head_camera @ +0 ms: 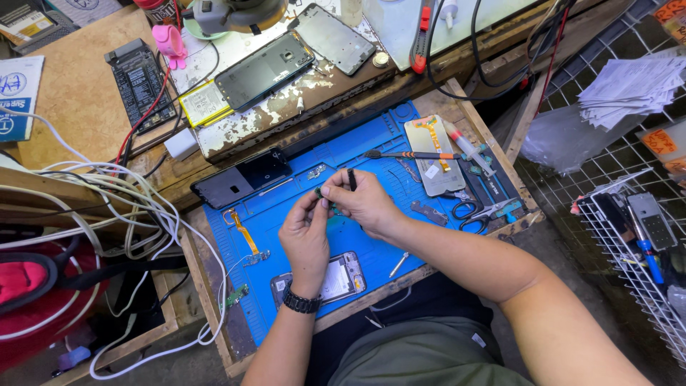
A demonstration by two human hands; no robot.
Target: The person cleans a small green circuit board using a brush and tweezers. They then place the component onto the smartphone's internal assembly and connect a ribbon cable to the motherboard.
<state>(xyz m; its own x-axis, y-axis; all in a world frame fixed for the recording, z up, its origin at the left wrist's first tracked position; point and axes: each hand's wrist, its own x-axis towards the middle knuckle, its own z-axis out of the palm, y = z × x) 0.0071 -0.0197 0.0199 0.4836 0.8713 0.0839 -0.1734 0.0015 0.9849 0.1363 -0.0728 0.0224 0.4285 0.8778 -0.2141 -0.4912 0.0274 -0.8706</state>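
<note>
My left hand (306, 234) and my right hand (366, 202) meet above the blue work mat (371, 146). Together their fingertips pinch a small dark green phone part (327, 201). My right hand also holds a thin black tool (351, 179) that sticks up past its fingers. A black watch (300, 301) is on my left wrist. Below my hands an opened phone frame (334, 279) lies on the mat. An orange flex cable (246, 235) rests to the left of my left hand.
A dark phone back (241, 178) lies at the mat's top left. A phone panel with an orange cable (433, 153), a screwdriver (411, 154), tweezers and scissors (484, 212) sit to the right. White cables (121, 193) pile up left. A wire basket (636, 243) stands far right.
</note>
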